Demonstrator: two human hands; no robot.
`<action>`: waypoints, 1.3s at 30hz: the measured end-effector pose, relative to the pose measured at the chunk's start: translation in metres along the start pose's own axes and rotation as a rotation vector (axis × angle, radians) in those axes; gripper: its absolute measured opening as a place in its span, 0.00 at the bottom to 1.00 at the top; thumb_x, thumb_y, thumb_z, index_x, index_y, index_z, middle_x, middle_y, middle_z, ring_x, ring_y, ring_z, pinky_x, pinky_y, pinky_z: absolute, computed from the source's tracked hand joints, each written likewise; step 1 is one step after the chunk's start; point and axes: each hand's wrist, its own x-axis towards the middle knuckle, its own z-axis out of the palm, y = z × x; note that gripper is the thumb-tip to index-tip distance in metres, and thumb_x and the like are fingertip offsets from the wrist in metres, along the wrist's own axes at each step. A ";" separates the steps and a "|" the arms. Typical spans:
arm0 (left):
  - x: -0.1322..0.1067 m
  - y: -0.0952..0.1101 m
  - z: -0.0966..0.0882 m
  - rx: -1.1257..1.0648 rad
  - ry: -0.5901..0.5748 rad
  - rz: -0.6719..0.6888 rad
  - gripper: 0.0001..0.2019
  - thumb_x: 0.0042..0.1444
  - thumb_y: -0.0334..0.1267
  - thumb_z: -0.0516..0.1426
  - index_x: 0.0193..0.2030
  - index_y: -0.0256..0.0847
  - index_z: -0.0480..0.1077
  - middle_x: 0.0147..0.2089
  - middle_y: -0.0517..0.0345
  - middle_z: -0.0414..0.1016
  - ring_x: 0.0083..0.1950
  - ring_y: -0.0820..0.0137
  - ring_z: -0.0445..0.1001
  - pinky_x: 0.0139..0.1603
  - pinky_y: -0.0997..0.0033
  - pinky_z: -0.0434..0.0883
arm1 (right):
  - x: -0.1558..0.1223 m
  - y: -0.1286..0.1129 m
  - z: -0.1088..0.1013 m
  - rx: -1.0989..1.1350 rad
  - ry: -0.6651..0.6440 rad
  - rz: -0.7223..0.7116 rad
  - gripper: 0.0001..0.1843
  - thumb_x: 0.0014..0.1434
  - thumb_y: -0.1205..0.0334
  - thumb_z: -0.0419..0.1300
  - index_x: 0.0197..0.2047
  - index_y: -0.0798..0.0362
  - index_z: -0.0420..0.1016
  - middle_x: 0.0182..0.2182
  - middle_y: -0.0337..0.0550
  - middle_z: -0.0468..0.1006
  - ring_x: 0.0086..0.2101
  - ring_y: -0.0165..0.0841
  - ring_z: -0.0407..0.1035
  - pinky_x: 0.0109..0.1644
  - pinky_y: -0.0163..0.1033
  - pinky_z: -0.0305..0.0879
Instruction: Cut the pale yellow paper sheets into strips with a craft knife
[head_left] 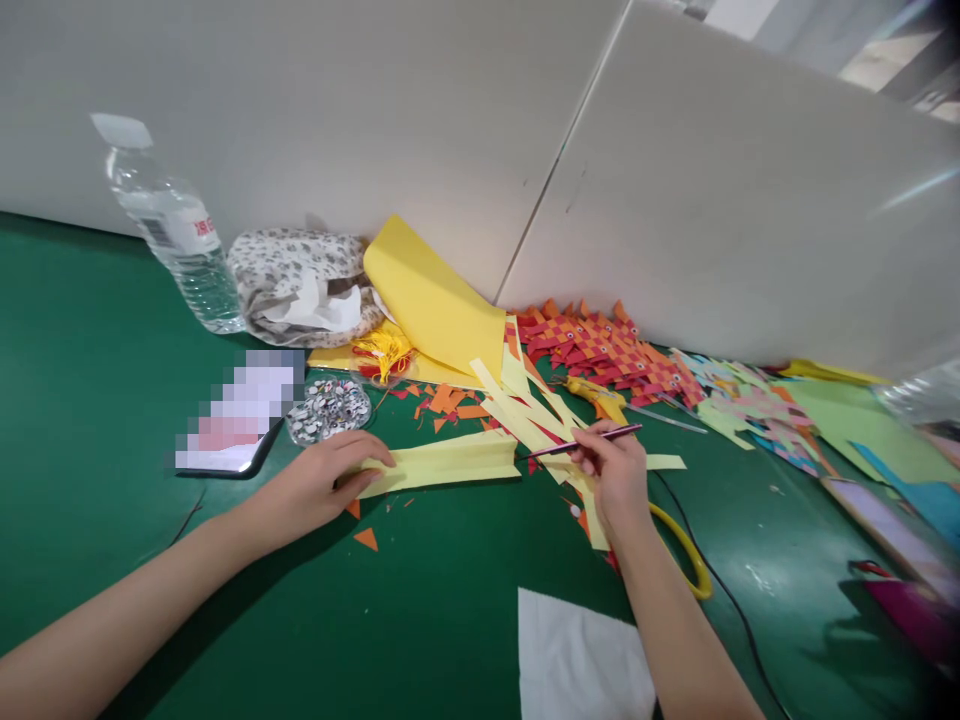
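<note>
My left hand [330,482] pinches the left end of a pale yellow folded paper [450,463], which lies lengthwise on the green table [420,620]. In my right hand [611,475] is a slim dark pen [585,440], held in a writing grip. Its tip points left, close by the right end of the folded paper; whether it touches cannot be made out. Under and beside that hand lie loose pale yellow paper strips [529,415]. Part of a yellow ring-shaped handle [694,560] shows behind my right wrist. Orange paper scraps [450,398] are scattered around the folded paper.
A water bottle [176,235], tissue pouch [300,265], phone [247,410] and bag of googly eyes [328,408] stand or lie left. Yellow sheet [435,300], woven red-orange paper fish [600,345] and yellow glue gun [596,395] line the back. A white tissue [581,655] lies in front.
</note>
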 end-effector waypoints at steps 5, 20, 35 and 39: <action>0.000 -0.001 0.001 -0.003 0.003 -0.006 0.08 0.65 0.35 0.49 0.47 0.46 0.67 0.47 0.57 0.71 0.49 0.70 0.70 0.49 0.69 0.69 | -0.003 -0.011 -0.001 0.067 0.062 -0.055 0.11 0.37 0.67 0.67 0.16 0.54 0.65 0.08 0.32 0.66 0.11 0.20 0.56 0.13 0.26 0.45; 0.001 0.000 0.000 0.001 0.014 0.023 0.08 0.64 0.33 0.49 0.46 0.44 0.67 0.47 0.57 0.72 0.48 0.70 0.71 0.48 0.69 0.69 | -0.061 0.008 0.070 -0.076 -0.479 0.112 0.16 0.50 0.52 0.68 0.26 0.55 0.70 0.20 0.40 0.78 0.18 0.24 0.67 0.20 0.28 0.62; 0.000 0.000 0.000 0.024 0.000 0.007 0.09 0.64 0.34 0.48 0.46 0.45 0.67 0.47 0.56 0.72 0.49 0.68 0.71 0.48 0.69 0.70 | -0.034 0.008 0.033 -0.047 -0.190 0.103 0.15 0.44 0.58 0.70 0.21 0.54 0.67 0.13 0.36 0.73 0.14 0.23 0.61 0.16 0.26 0.53; 0.000 0.000 0.000 0.037 0.005 0.012 0.09 0.64 0.35 0.47 0.46 0.44 0.67 0.46 0.54 0.72 0.48 0.67 0.72 0.48 0.67 0.70 | -0.025 0.007 0.025 -0.032 -0.111 0.079 0.14 0.41 0.62 0.69 0.19 0.53 0.65 0.11 0.35 0.71 0.12 0.23 0.59 0.15 0.27 0.50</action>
